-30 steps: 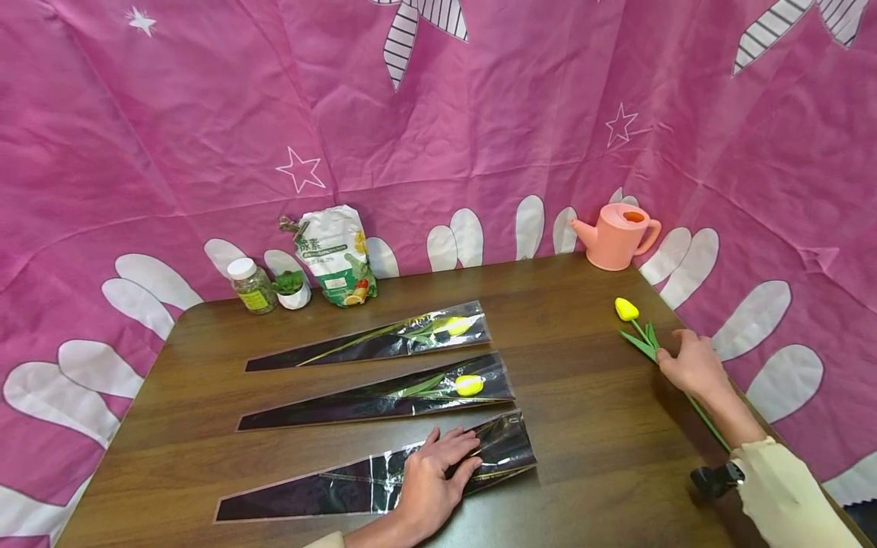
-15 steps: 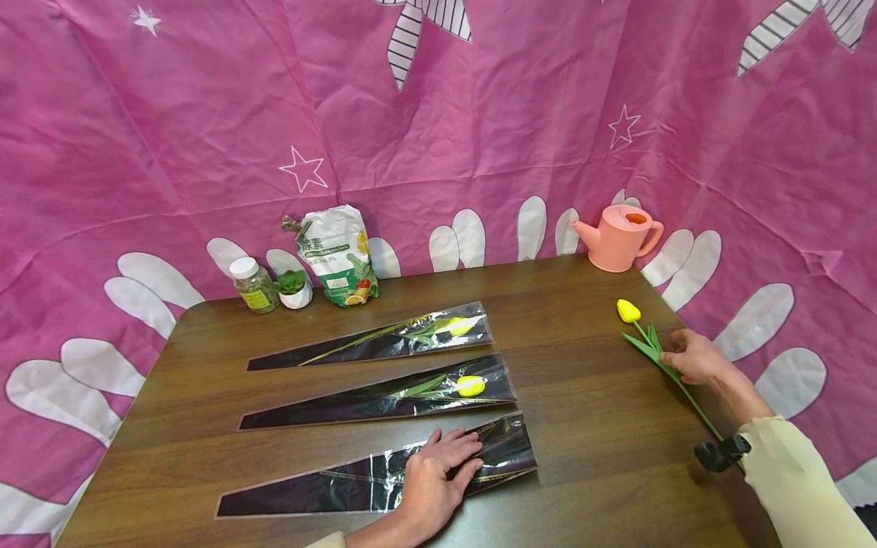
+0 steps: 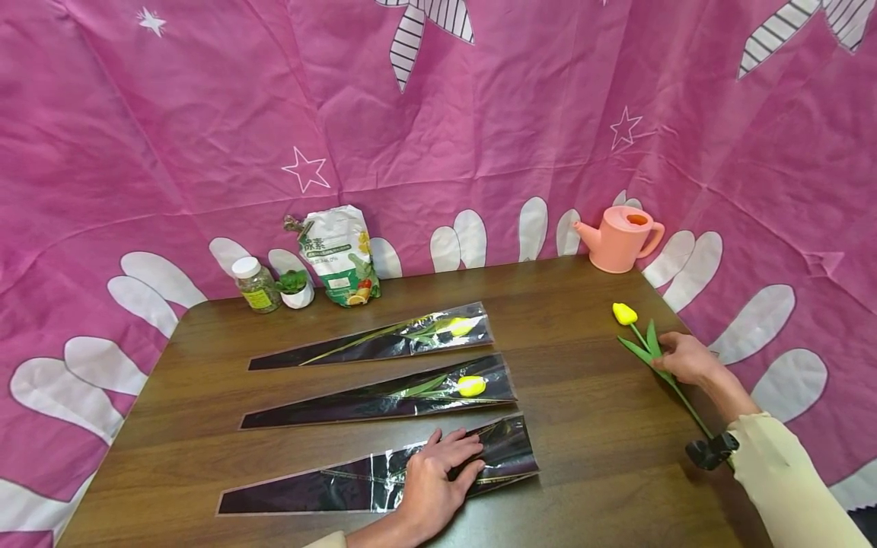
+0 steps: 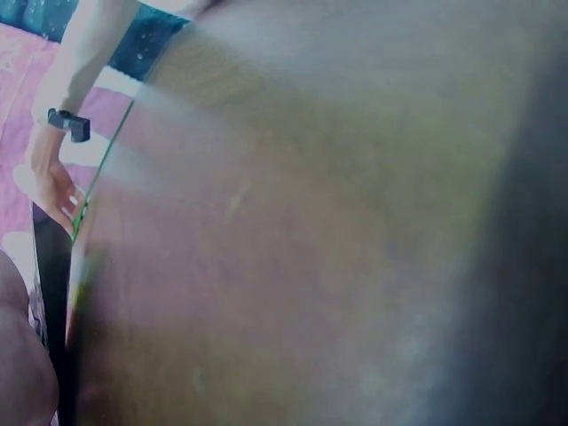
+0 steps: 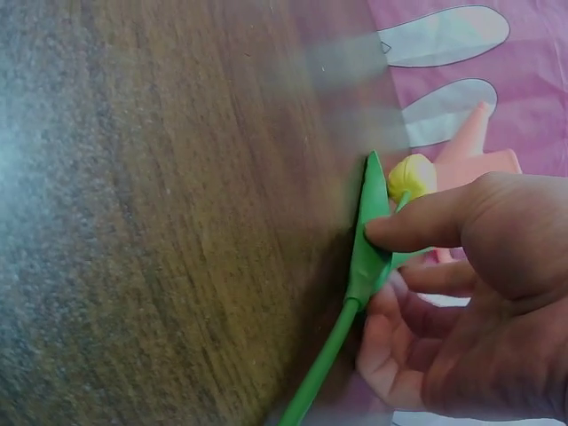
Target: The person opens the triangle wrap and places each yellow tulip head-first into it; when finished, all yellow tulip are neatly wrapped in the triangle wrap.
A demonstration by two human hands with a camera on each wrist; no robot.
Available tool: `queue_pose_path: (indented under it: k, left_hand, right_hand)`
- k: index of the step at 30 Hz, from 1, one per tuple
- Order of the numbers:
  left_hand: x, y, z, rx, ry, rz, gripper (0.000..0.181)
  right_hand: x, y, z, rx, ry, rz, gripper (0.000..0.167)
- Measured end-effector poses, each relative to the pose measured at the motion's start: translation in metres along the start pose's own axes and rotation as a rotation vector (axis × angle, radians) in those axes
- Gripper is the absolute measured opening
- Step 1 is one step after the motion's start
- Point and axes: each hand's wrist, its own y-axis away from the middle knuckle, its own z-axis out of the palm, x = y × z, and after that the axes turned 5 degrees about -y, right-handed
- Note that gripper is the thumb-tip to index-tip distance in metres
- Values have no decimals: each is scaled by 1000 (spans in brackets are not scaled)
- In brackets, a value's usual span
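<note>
My left hand (image 3: pixel 437 476) rests on the nearest flower sleeve (image 3: pixel 294 493), a long tapered plastic one with a dark look. Its fingers lie loosely spread near the sleeve's wide end. At the table's right side, my right hand (image 3: pixel 688 359) pinches a yellow artificial tulip (image 3: pixel 624 313) by its green leaves and stem. The right wrist view shows the thumb pressing on a leaf (image 5: pixel 371 226), with the fingers curled behind. Farther back lie a middle sleeve (image 3: pixel 308 407) and a far sleeve (image 3: pixel 349 348), each with a yellow tulip inside.
Along the back edge stand a lidded jar (image 3: pixel 256 285), a small potted plant (image 3: pixel 296 291), a white and green bag (image 3: pixel 339 255) and a pink watering can (image 3: pixel 617 240). Pink cloth (image 3: pixel 479 137) hangs behind and beside the brown wooden table (image 3: pixel 575 365).
My right hand keeps its hold on the tulip and has shifted slightly, turning the leaves and moving the bloom a little left. The left hand stays on the near sleeve.
</note>
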Motion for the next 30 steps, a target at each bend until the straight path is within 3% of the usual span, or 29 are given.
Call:
queue_pose_path:
  k: [4,7,13,17,21,24,26,30]
  left_hand:
    - [0,0,0,0,-6,3,27]
    - [0,0,1,1,-12,8,28]
    - [0,0,1,5,-11,18,28]
    - [0,1,1,2,-8,18,28]
    - [0,2,1,2,-4,18,28]
    - [0,1,1,2,-5,15,28]
    - [0,1,1,2,-5,12,28]
    - [0,0,1,0,-4,8,28]
  right_hand:
    - [1,1,1,21,34,-53,60]
    - [1,4,2,5,-15,-60,62]
    - [1,9,1,-90,-270,19,64]
    - [2,13,2,-124,-340,52,59]
    - [2,18,6,-141,-429,38,55]
    - [-1,21,7,-147,-520,24,41]
    - [-3,24,8,-160,-612,9,30]
    - [-11,31,9,-202,-862,-35,33]
